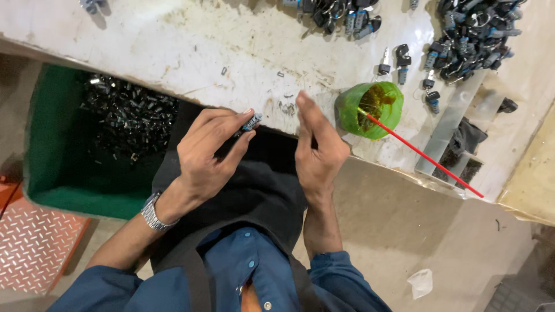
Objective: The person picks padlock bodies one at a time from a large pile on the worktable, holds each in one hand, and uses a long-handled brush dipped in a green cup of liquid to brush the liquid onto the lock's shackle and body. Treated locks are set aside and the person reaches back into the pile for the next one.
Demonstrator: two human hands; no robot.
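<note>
My left hand pinches a small dark cylindrical lock part between thumb and fingertips, just at the worn white workbench's front edge. A metal watch is on that wrist. My right hand is beside it, fingers straight and together, palm turned toward the left hand, holding nothing. Right of that hand a green cup with yellowish grease stands on the bench, with a red stick leaning out of it to the right.
A green bin of small dark metal parts sits below the bench at left. Piles of black and silver lock parts lie at the bench's far right and top middle. A metal bracket lies near the right edge.
</note>
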